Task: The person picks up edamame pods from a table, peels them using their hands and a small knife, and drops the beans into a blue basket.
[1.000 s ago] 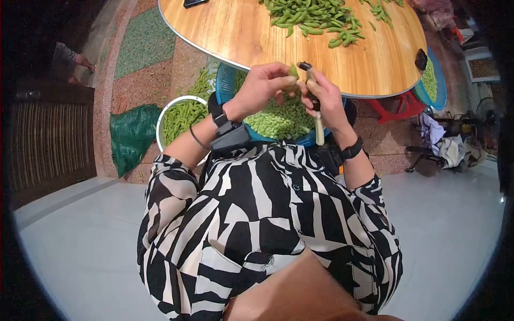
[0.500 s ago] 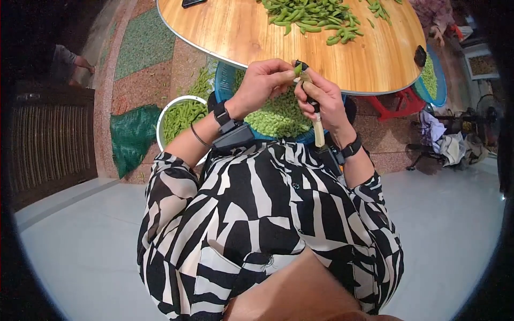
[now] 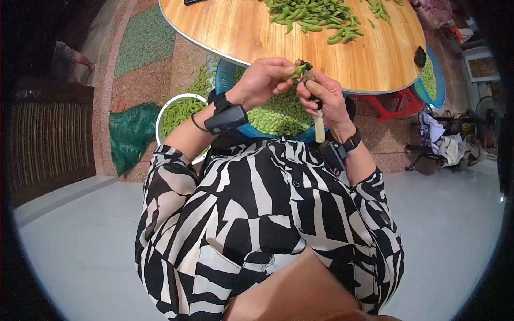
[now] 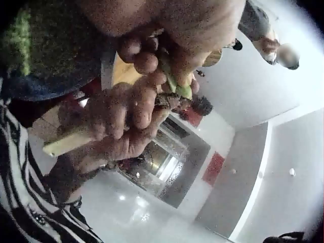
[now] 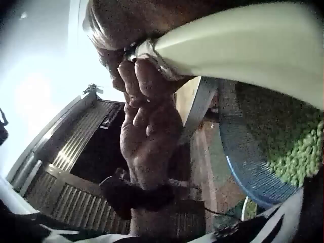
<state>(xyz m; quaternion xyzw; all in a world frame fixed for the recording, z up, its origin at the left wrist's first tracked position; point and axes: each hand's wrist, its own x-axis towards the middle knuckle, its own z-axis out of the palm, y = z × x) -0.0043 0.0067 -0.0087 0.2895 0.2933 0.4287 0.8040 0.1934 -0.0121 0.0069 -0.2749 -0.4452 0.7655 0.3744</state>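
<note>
My left hand (image 3: 262, 80) pinches a green soybean pod (image 3: 299, 70) between thumb and fingertips, above the near edge of the table. Close against it, my right hand (image 3: 327, 99) grips a tool with a cream handle (image 3: 319, 129), which sticks out below the palm. Curled fingers hide the tool's middle. Something dark shows at the right fingertips, right by the pod, in the left wrist view too. Beneath both hands, a blue basket (image 5: 234, 167) holds many shelled green beans (image 3: 281, 117).
Several soybean pods (image 3: 308, 13) lie heaped on the round wooden table (image 3: 230, 35). A white bucket (image 3: 160, 125) of pods stands at left, beside a green sack (image 3: 128, 139). At right are a red stool (image 3: 396, 106) and another blue basket (image 3: 441, 88) holding beans.
The left hand has brought the pod right up to the right fingertips, and the pod has tipped from upright to slanting. The left wrist has turned. The right hand keeps its grip on the tool.
</note>
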